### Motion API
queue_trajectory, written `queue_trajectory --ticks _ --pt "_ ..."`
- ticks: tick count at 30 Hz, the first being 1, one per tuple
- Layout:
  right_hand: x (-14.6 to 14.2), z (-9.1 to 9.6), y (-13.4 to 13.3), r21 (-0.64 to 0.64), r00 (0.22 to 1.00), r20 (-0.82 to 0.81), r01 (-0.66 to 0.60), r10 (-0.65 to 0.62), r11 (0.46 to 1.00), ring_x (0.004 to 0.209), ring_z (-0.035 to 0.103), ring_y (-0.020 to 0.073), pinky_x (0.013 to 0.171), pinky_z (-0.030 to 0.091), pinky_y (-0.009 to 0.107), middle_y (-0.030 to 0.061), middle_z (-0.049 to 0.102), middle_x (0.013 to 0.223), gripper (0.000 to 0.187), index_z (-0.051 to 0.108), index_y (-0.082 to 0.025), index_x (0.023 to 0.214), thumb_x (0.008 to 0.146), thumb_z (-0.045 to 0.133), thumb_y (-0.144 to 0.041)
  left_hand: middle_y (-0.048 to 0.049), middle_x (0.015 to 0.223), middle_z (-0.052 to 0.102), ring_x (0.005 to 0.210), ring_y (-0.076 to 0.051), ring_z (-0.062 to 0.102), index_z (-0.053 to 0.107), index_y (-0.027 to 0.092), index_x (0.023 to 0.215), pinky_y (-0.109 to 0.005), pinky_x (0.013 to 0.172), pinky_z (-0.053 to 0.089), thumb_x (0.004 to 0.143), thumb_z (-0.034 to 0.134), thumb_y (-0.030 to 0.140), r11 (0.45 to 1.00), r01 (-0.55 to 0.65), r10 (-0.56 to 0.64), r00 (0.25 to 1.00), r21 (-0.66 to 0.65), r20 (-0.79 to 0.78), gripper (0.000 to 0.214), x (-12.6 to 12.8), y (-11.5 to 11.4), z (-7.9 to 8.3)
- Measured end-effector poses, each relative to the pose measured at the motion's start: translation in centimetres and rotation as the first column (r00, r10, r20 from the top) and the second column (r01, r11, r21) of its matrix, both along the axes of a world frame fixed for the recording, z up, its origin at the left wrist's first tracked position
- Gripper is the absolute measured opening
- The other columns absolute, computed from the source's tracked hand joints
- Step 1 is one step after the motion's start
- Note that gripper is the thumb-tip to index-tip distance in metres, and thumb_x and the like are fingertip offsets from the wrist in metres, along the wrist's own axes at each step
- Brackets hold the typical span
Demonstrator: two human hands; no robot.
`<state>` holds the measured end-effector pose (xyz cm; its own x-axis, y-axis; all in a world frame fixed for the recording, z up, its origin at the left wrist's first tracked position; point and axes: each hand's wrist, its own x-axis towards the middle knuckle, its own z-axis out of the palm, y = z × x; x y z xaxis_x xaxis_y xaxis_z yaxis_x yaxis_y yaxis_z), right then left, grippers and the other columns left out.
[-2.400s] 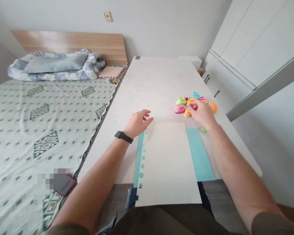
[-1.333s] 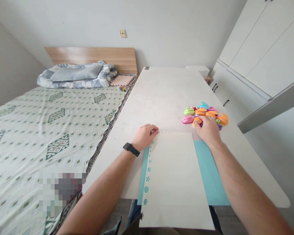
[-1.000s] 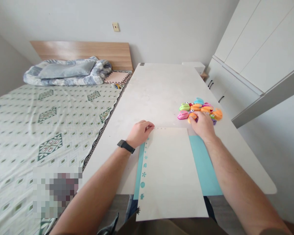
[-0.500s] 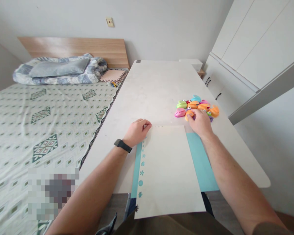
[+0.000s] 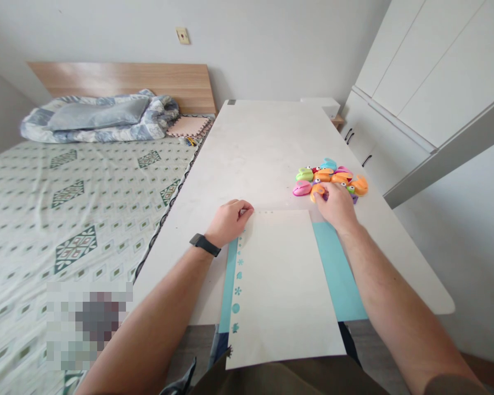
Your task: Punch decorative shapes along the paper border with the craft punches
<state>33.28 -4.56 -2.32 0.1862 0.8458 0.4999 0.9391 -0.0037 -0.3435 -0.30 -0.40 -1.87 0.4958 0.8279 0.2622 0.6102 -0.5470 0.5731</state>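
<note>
A white sheet of paper [image 5: 286,285] has a column of punched shapes down its left edge and a few small ones along its far edge. My left hand [image 5: 230,222] is closed in a pinch at the sheet's far left corner. Beneath the paper is a light blue sheet [image 5: 341,274], showing on both sides. My right hand [image 5: 338,206] closes its fingers and thumb round an orange craft punch [image 5: 316,192] at the near side of a group of punches. Beside it sit a pink punch [image 5: 302,188] and a green punch [image 5: 303,174].
More coloured punches, including a blue one [image 5: 328,164], cluster beyond my right hand on the white table [image 5: 263,142]. The paper's near end overhangs the table edge. A bed [image 5: 107,181] stands along the left, and white cabinets [image 5: 420,82] on the right.
Both hands stay in nearly the same places, the left at the paper corner and the right on the orange craft punch. The camera view has shifted very slightly.
</note>
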Motion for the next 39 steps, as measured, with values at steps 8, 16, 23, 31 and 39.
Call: queue_trajectory --ticks 8,16,23,31,39 --pt "0.1 -0.1 0.0 -0.003 1.000 -0.005 0.005 -0.005 1.000 0.094 0.062 0.0286 0.086 0.047 0.039 0.0125 0.071 0.098 0.021 0.071 -0.018 0.103 0.089 0.057 -0.027 -0.0030 0.087 0.068 0.071 -0.015 0.057 0.072 0.019 0.096 -0.030 0.071 0.044 0.096 0.055 0.030 1.000 0.000 0.000 1.000 -0.002 0.006 0.020 0.0 -0.1 0.1" --pt "0.2 0.1 -0.1 0.012 1.000 0.019 -0.015 0.014 1.000 0.092 0.062 0.0289 0.084 0.049 0.041 0.0120 0.070 0.096 0.023 0.069 -0.018 0.105 0.086 0.058 -0.027 -0.0034 0.086 0.068 0.071 -0.016 0.056 0.072 0.019 0.096 -0.030 0.070 0.044 0.097 0.054 0.030 1.000 0.007 -0.007 1.000 -0.001 0.006 0.021 0.0 -0.1 0.1" --pt "0.7 0.6 -0.5 0.027 1.000 0.001 -0.028 0.028 0.999 0.100 0.062 0.0302 0.092 0.050 0.045 0.0140 0.070 0.109 0.040 0.067 -0.017 0.119 0.080 0.058 -0.022 -0.0030 0.086 0.068 0.070 -0.015 0.056 0.072 0.020 0.095 -0.030 0.070 0.044 0.096 0.054 0.031 1.000 -0.003 0.003 1.000 -0.018 0.006 0.021 0.1 -0.2 0.3" --pt "2.1 1.1 -0.4 0.057 0.993 -0.088 0.078 -0.073 0.995 0.090 0.064 0.0278 0.087 0.052 0.042 0.0134 0.073 0.101 0.036 0.070 -0.015 0.113 0.084 0.053 -0.023 -0.0037 0.087 0.068 0.071 -0.016 0.057 0.071 0.019 0.095 -0.030 0.071 0.044 0.097 0.053 0.031 1.000 0.017 -0.017 1.000 -0.010 0.003 0.022 0.1 -0.2 0.5" --pt "4.2 2.5 -1.5 -0.010 0.952 -0.188 0.245 -0.242 0.970 0.076 0.066 0.0245 0.080 0.051 0.041 0.0096 0.076 0.091 0.030 0.074 -0.019 0.106 0.086 0.057 -0.032 -0.0042 0.087 0.069 0.071 -0.016 0.058 0.071 0.019 0.094 -0.030 0.071 0.046 0.096 0.053 0.031 1.000 0.013 -0.013 1.000 -0.003 0.004 0.022 0.1 -0.3 0.6"
